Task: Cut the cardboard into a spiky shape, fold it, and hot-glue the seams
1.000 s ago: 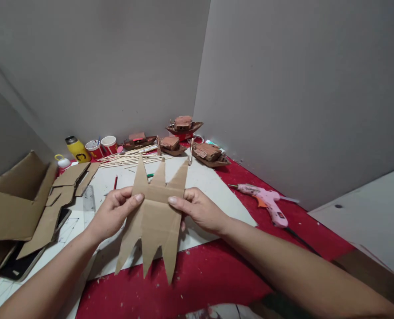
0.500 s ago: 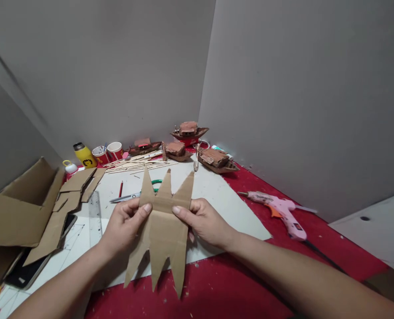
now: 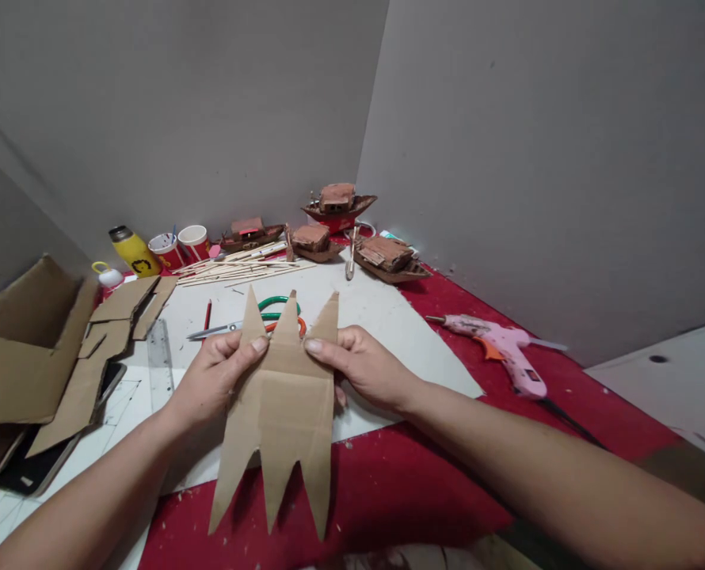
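A brown cardboard cutout [image 3: 284, 412] with three points at each end is held above the table's near edge. My left hand [image 3: 213, 380] pinches its left side, thumb on top near the far points. My right hand [image 3: 361, 368] pinches the right side the same way. Both thumbs press along a crease near the far end. Scissors [image 3: 251, 321] with green and orange handles lie just behind the cutout on a white sheet [image 3: 376, 317].
A pink glue gun [image 3: 507, 352] lies on the red tabletop [image 3: 388, 491] at right. Several brown model boats [image 3: 388, 260], wooden sticks [image 3: 239, 273], cups [image 3: 193, 241] and a yellow bottle [image 3: 130, 251] line the back. Cardboard scraps [image 3: 37, 348], a ruler [image 3: 159, 352] and a phone sit left.
My thumbs have slid closer together toward the far points of the cutout, which now hangs lower toward me. The camera view shifted slightly, showing the scissors' handles.
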`<state>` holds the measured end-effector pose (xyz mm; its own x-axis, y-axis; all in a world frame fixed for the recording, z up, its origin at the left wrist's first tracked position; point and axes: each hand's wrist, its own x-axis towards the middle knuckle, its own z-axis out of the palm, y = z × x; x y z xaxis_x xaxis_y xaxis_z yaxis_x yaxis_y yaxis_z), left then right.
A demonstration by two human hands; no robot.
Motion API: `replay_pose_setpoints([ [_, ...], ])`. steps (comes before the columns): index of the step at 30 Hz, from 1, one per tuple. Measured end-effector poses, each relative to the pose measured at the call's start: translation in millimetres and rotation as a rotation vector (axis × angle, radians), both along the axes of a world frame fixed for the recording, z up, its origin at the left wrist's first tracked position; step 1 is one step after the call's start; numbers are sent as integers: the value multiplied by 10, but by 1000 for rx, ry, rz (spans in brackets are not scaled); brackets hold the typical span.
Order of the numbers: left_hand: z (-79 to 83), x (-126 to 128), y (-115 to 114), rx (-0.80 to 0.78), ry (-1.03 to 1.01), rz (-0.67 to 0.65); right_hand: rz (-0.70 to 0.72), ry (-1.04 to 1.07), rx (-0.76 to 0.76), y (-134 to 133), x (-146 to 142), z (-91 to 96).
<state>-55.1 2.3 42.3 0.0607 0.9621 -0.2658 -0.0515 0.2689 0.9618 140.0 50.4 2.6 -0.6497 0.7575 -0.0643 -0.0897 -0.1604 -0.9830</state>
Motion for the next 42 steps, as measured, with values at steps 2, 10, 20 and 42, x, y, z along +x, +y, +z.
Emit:
replay_pose_setpoints([
  [2, -10, -22, 0, 16, 29, -41, -31, -15, 9, 2, -11, -32],
  [10, -139, -77, 49, 200, 267, -99, -125, -63, 36, -35, -84, -105],
  [20, -67, -168, 96, -6, 17, -130, -217, 38, 30, 14, -37, -81],
  [42, -102, -433, 119, 113, 246, -371, -380, 101, 43, -5, -131, -112],
])
